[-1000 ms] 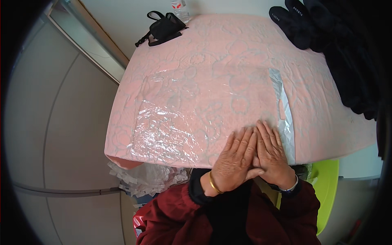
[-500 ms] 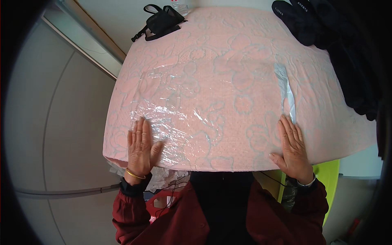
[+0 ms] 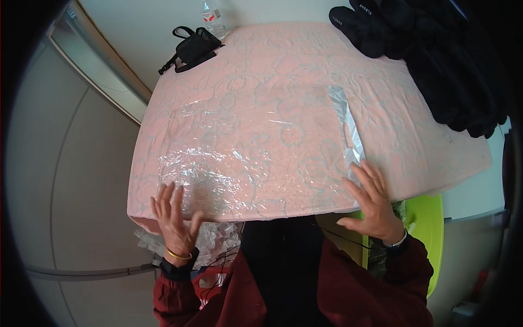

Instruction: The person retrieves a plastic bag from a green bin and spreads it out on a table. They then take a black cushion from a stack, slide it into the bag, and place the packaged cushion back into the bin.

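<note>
One flat, clear, glossy plastic bag with a slotted white strip along its right end lies on a pink cloth with pale floral outlines. Left hand: wide, fingers spread, at the bag's near left corner; right hand: wide, thumb apart, at the strip's near end; contact cannot be told. At far left sits one black strapped pouch, just beside a clear plastic bottle.

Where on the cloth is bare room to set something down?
Bare pink cloth lies beyond the clear plastic sheet, between the black pouch and black fabric, and between the silvery strip and that fabric. Crowded: near edge, with left hand and right hand.
</note>
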A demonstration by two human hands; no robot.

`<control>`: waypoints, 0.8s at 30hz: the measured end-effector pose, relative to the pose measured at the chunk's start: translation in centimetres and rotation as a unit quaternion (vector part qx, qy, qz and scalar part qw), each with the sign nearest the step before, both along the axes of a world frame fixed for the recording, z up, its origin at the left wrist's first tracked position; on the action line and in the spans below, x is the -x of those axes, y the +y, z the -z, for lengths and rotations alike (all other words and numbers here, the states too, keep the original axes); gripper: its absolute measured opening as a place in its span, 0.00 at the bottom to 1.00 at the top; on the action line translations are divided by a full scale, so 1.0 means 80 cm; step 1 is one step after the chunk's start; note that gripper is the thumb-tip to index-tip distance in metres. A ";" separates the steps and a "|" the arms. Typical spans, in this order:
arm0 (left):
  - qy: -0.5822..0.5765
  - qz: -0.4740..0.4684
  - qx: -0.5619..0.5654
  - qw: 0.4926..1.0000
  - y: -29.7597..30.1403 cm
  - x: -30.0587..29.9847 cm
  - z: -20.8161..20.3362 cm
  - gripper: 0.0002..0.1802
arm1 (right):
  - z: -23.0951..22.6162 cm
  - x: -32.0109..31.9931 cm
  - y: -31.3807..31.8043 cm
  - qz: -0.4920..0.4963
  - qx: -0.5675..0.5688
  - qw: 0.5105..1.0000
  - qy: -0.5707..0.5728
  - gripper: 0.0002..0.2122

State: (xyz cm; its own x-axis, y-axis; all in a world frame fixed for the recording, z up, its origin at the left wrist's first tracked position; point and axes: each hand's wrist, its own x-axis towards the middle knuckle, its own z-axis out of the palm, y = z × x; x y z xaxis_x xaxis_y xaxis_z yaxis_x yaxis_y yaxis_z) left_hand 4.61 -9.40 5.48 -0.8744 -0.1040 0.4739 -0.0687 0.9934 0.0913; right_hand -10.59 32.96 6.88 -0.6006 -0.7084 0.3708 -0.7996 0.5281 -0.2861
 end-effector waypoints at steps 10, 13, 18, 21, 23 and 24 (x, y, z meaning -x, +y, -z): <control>-0.090 0.257 -0.091 0.958 0.154 0.055 0.003 0.47 | -0.003 -0.011 -0.033 -0.069 -0.032 0.996 -0.045 0.29; -0.105 0.282 -0.097 0.949 0.189 0.079 0.014 0.48 | 0.008 -0.006 -0.066 -0.065 -0.028 0.997 -0.039 0.31; -0.131 0.235 -0.063 0.961 0.166 0.080 0.016 0.53 | 0.021 0.004 -0.082 -0.016 -0.078 0.996 -0.035 0.36; -0.144 0.177 -0.048 0.972 0.112 0.053 0.011 0.55 | 0.016 0.005 -0.076 -0.011 -0.104 0.994 -0.039 0.38; -0.143 0.150 -0.047 0.977 0.074 0.038 0.012 0.57 | 0.012 0.006 -0.068 -0.009 -0.112 0.993 -0.038 0.40; -0.141 0.112 -0.029 0.983 0.055 0.030 0.011 0.58 | 0.012 0.007 -0.068 -0.010 -0.111 0.993 -0.040 0.40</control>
